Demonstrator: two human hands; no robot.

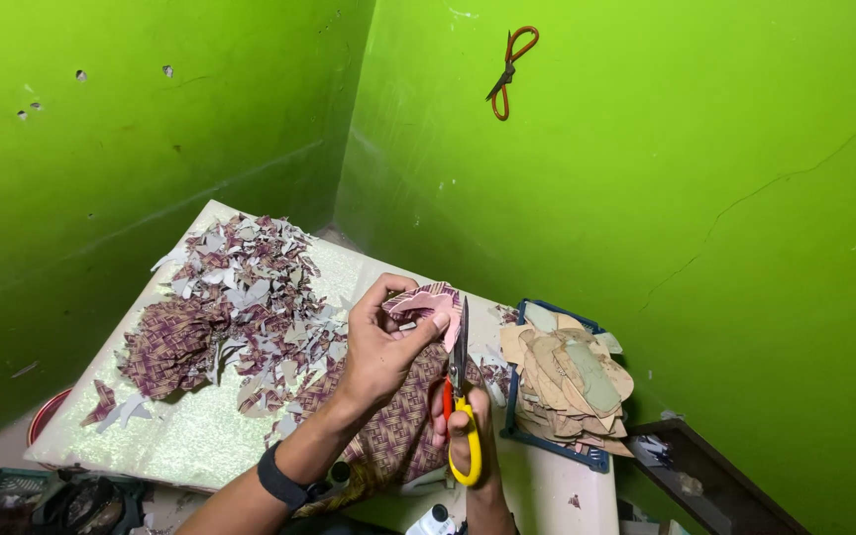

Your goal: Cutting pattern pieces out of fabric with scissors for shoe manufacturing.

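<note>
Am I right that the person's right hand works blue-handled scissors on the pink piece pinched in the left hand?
Not quite: the head view shows the scissors in the right hand have yellow and red handles, not blue. The left hand does pinch the pink piece.

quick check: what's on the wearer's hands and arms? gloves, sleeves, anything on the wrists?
Both hands are bare, no gloves. The left hand has a black band around its wrist, and the forearm shows no sleeve. The right hand shows no rings or band; its forearm is mostly out of frame.
</note>
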